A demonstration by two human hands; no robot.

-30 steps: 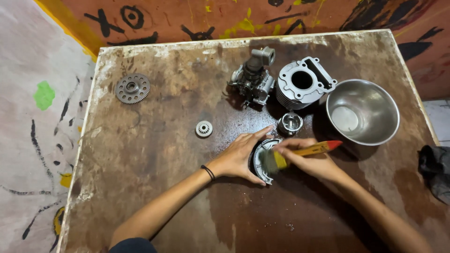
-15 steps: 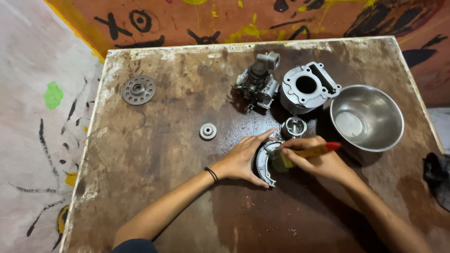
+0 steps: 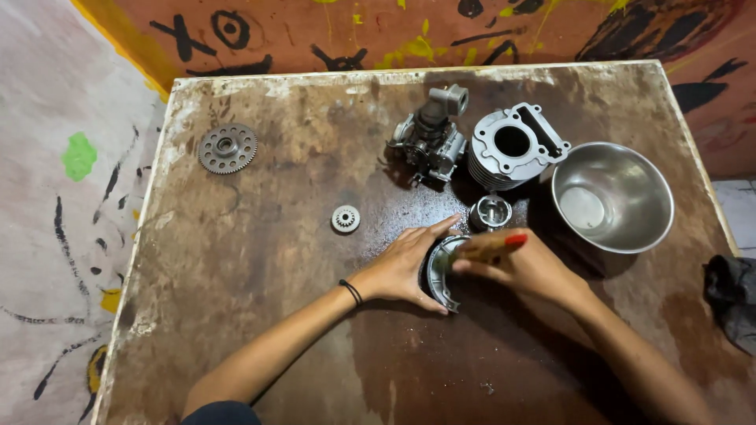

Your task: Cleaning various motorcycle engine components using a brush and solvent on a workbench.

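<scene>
My left hand [image 3: 409, 266] rests on the wet brown table [image 3: 260, 260] and steadies a curved grey metal part [image 3: 435, 277], like a brake shoe. My right hand [image 3: 526, 266] grips a paintbrush [image 3: 492, 246] with a yellow handle and red tip, its bristles against that part. Just beyond my hands stands a small metal piston [image 3: 490, 212].
Behind the piston lie a carburetor [image 3: 431, 140] and a finned engine cylinder [image 3: 513, 147]. A steel bowl [image 3: 614, 197] stands at the right. A small gear [image 3: 345, 219] and a larger sprocket gear [image 3: 227, 148] lie to the left. A dark rag [image 3: 732, 295] lies at the right edge.
The brush has shifted a little over the metal part, with my right hand drawn closer over it. My left hand stays on the part.
</scene>
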